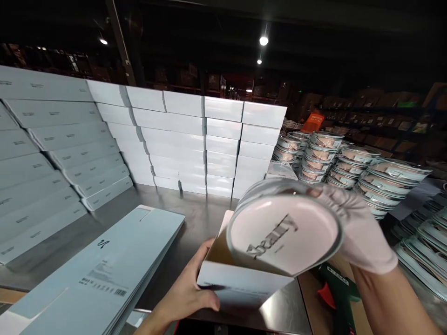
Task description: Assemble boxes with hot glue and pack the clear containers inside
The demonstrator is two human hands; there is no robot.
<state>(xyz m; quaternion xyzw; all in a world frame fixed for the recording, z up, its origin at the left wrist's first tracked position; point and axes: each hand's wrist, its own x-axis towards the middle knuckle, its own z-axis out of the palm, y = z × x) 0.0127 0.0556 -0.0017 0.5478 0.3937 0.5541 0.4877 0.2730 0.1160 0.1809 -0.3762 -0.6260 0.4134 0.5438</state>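
Head-worn view, forward-down, close over table [195, 218]

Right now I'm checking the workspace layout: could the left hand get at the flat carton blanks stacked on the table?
Probably yes. The stack of flat carton blanks lies just beside the left hand with bare table between, but that hand grips the open box.

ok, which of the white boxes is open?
The small box under the left hand, flaps up in front. The stacked boxes behind are closed. The gloved right hand holds a round tin over it.
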